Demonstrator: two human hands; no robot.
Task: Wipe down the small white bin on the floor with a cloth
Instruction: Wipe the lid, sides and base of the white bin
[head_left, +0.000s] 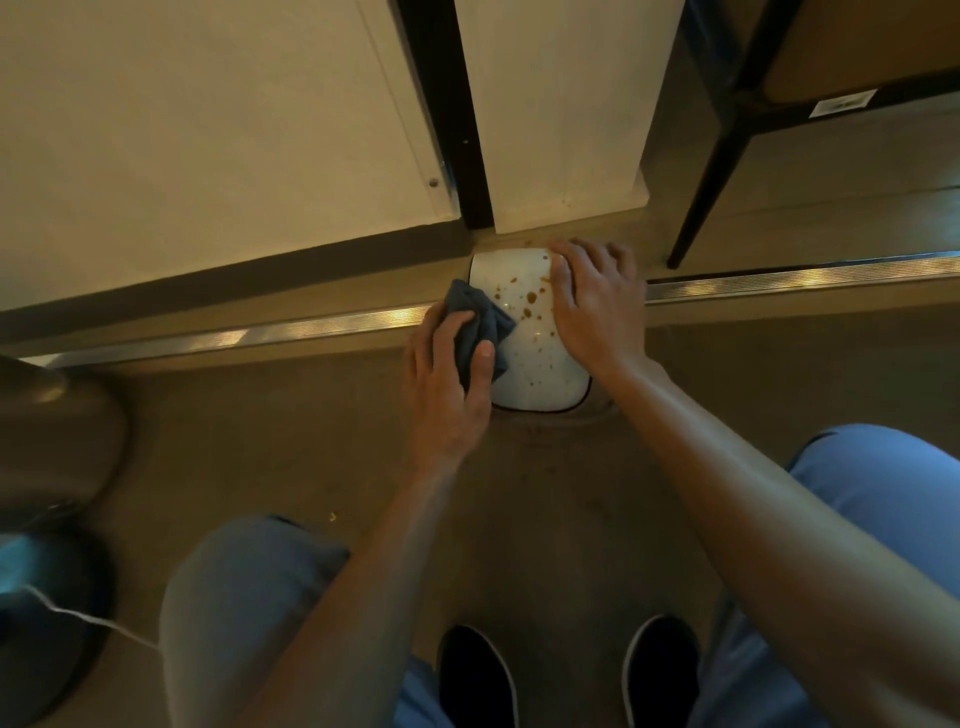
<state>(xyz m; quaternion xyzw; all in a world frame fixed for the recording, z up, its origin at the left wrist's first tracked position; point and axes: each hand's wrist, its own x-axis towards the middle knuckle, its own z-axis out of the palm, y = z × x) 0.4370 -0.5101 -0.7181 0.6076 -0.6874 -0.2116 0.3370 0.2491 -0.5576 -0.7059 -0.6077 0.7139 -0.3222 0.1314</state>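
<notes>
A small white bin (524, 343) stands on the floor, seen from straight above. Its lid is spattered with brown spots. My left hand (449, 387) grips a bunched dark blue cloth (480, 319) and holds it against the lid's left side. My right hand (597, 299) lies over the bin's right edge, fingers spread and bent down over the far right corner. The bin's sides are hidden from this angle.
White cabinet panels (208, 130) with a black gap stand just beyond the bin. A metal floor strip (779, 280) runs left to right under it. A black chair leg (701, 197) is at the right, a dark round object (47, 441) at the left. My knees and black shoes are below.
</notes>
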